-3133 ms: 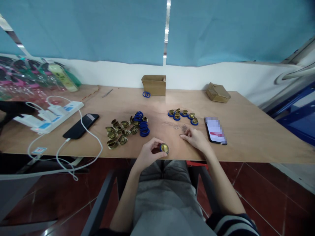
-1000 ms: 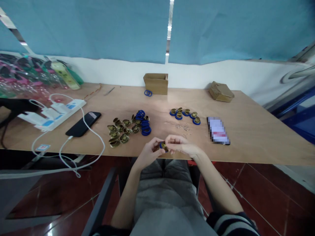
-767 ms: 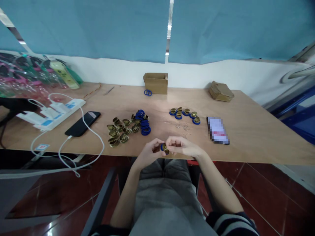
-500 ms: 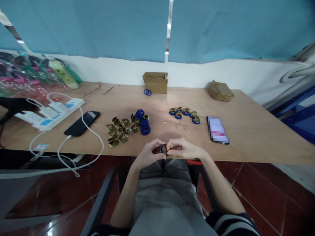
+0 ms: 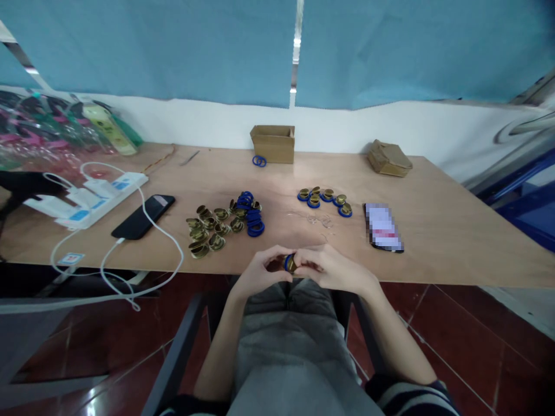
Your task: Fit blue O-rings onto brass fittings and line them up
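Observation:
At the table's front edge, my left hand pinches a round brass-coloured metal piece with a blue ring around it. My right hand has its fingers closed on the same piece from the other side, covering part of it. Left of my hands lie several brass-coloured metal pieces in a loose group. Blue rings are heaped at that group's right side. Farther right sit several brass pieces fitted with blue rings. Thin clear loops lie between these and my right hand.
A small open cardboard box stands at the back, two blue rings before it. A brown package lies back right, a lit phone nearer. On the left are a black phone, a white power strip with cables, and bottles.
My right hand has turned slightly, its wrist moving a little right, with its fingers curled more over the brass piece. My left hand keeps its hold.

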The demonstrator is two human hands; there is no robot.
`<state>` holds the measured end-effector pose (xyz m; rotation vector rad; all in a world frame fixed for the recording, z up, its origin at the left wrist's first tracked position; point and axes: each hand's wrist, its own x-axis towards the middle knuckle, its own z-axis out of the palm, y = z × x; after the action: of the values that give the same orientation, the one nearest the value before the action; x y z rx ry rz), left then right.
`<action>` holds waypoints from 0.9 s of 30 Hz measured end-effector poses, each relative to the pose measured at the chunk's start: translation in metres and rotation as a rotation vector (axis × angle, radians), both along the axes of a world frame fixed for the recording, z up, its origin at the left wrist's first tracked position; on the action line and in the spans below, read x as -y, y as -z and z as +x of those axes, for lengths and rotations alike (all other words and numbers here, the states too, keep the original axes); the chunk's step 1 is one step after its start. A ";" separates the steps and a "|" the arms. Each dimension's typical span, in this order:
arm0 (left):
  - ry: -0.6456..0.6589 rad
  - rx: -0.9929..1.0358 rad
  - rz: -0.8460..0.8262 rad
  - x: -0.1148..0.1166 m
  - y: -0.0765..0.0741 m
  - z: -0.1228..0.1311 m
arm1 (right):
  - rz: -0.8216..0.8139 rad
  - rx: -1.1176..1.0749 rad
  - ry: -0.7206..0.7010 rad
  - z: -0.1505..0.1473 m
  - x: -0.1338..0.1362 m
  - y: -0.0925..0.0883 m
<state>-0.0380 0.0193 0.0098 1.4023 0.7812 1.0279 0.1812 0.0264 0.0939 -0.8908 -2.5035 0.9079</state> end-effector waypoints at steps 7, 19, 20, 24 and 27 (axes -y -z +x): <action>0.033 0.184 0.077 0.002 -0.002 -0.003 | 0.219 0.050 0.031 -0.012 0.010 -0.003; -0.135 0.165 0.230 0.002 -0.003 -0.004 | 0.627 0.176 0.027 -0.030 0.016 0.020; -0.136 0.172 0.223 0.002 -0.001 -0.004 | 0.635 0.181 0.026 -0.031 0.016 0.021; -0.134 0.227 0.216 0.002 0.004 -0.004 | 0.661 0.175 0.040 -0.033 0.015 0.025; -0.123 0.257 0.230 0.002 0.005 -0.004 | 0.689 0.158 0.042 -0.034 0.013 0.027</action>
<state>-0.0423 0.0177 0.0051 1.3903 0.5786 1.3989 0.1476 0.0135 0.0673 -0.7827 -2.6242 -0.0703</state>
